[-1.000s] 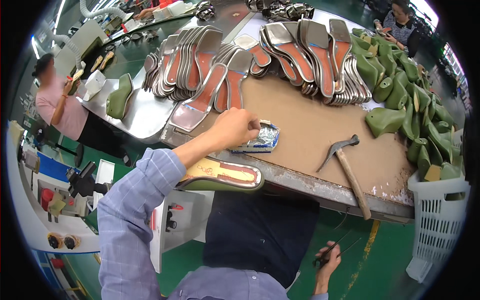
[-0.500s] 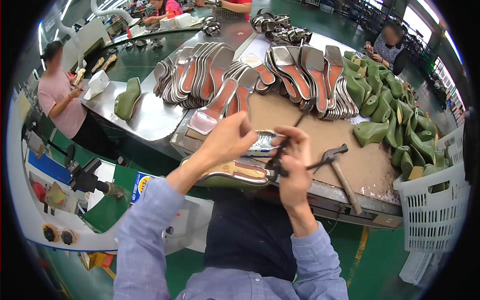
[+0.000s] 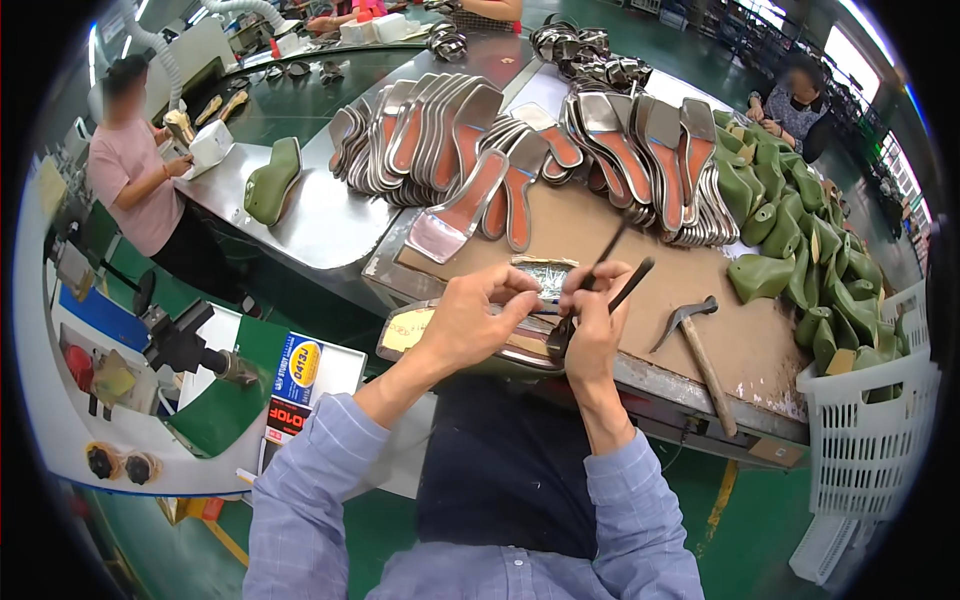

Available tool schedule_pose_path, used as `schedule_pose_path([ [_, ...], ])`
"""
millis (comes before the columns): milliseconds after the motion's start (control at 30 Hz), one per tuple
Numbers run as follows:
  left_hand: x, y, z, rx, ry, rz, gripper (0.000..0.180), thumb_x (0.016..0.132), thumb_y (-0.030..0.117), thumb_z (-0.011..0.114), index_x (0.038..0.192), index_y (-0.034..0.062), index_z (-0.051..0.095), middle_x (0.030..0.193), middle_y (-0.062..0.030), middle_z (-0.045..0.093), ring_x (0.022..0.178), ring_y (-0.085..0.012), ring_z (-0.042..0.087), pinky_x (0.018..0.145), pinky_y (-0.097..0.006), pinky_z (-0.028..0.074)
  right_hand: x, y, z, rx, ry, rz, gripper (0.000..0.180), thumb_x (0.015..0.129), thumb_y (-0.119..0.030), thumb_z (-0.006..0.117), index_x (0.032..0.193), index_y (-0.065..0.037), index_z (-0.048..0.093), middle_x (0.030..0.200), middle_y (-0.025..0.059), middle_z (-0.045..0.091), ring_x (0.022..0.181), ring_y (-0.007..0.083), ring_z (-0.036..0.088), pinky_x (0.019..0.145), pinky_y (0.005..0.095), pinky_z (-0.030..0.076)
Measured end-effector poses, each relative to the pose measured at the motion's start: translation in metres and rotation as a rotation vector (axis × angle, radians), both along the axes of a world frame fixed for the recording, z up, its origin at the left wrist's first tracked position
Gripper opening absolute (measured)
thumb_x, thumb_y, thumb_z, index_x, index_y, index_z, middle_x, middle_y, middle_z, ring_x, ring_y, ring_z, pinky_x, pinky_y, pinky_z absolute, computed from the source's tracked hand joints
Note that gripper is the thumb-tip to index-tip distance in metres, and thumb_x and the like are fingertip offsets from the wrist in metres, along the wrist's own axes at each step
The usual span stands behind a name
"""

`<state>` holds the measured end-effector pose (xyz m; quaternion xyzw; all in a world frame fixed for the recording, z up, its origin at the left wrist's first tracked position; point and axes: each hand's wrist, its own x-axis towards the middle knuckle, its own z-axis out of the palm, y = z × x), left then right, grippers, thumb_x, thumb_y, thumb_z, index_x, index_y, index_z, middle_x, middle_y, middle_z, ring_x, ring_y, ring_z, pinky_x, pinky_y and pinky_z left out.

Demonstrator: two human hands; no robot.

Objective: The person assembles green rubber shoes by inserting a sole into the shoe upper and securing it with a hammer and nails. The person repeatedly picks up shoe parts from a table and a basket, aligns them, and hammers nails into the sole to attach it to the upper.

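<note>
My right hand grips a pair of black-handled pliers, handles pointing up and away and the head down at the work. Just left of it, my left hand is closed in a pinch, thumb against fingertips; whatever lies between them is too small to make out. Under both hands lies a green shoe last, sole side up, with a tan and brown insole on it. My left hand and wrist cover its middle. A small open box of metal tacks sits right behind my fingertips.
A wooden-handled hammer lies on the brown-topped bench to the right. Silver-edged insoles stand in rows behind. Green lasts heap by a white basket. A co-worker stands far left, another person far right.
My left hand has come down and closed into a pinch beside the tack box. My right hand has shifted the pliers, their handles now closer together. The view has swung slightly left.
</note>
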<state>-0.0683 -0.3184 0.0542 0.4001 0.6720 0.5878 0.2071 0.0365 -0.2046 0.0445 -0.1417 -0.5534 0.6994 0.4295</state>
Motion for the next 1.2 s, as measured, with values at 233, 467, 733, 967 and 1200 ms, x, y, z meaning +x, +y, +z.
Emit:
schedule_pose_path([
  [233,-0.005,0.000,0.000,0.012,0.102,-0.009,0.010,0.092,0.005,0.070,0.101,-0.0002,0.068,0.095,-0.0036,0.071,0.088,-0.0123,0.068,0.083,-0.029,0.055,-0.003,-0.010,0.001,0.339,-0.233,-0.037,0.042,0.087,-0.005,0.044,0.127,0.004,0.039,0.109,0.0166,0.048,0.093,0.0221,0.050,0.087,0.0373,0.045],
  [467,-0.009,0.002,-0.008,0.098,-0.073,0.061,0.019,0.095,0.008,0.069,0.109,-0.0032,0.062,0.095,-0.0071,0.070,0.090,-0.0107,0.068,0.080,-0.026,0.054,-0.014,-0.012,-0.007,0.398,-0.209,-0.160,0.024,0.089,0.000,0.046,0.113,0.000,0.041,0.098,0.0129,0.048,0.086,0.0229,0.050,0.080,0.0360,0.045],
  [733,0.001,0.000,0.011,-0.122,0.087,-0.065,0.013,0.093,0.009,0.071,0.098,-0.0013,0.067,0.107,-0.0090,0.073,0.096,-0.0142,0.070,0.086,-0.030,0.054,0.019,0.034,-0.001,-0.493,0.273,-0.045,0.014,0.088,-0.007,0.040,0.100,-0.014,0.040,0.082,0.0049,0.049,0.069,0.0156,0.046,0.063,0.0325,0.043],
  [967,-0.005,0.000,-0.004,-0.004,0.056,0.027,0.011,0.094,0.007,0.070,0.098,-0.0011,0.064,0.092,-0.0041,0.068,0.088,-0.0106,0.065,0.081,-0.027,0.053,-0.004,-0.007,-0.009,0.301,-0.056,0.092,0.037,0.086,0.000,0.046,0.122,-0.002,0.043,0.107,0.0108,0.048,0.093,0.0154,0.047,0.087,0.0309,0.043],
  [1200,-0.005,-0.004,-0.006,0.097,-0.075,0.060,0.015,0.093,0.011,0.071,0.095,-0.0027,0.066,0.087,-0.0105,0.071,0.084,-0.0165,0.069,0.080,-0.032,0.055,-0.014,0.015,-0.007,-0.493,0.224,-0.030,0.009,0.090,-0.005,0.038,0.096,-0.011,0.036,0.075,0.0059,0.049,0.059,0.0124,0.043,0.052,0.0269,0.039],
])
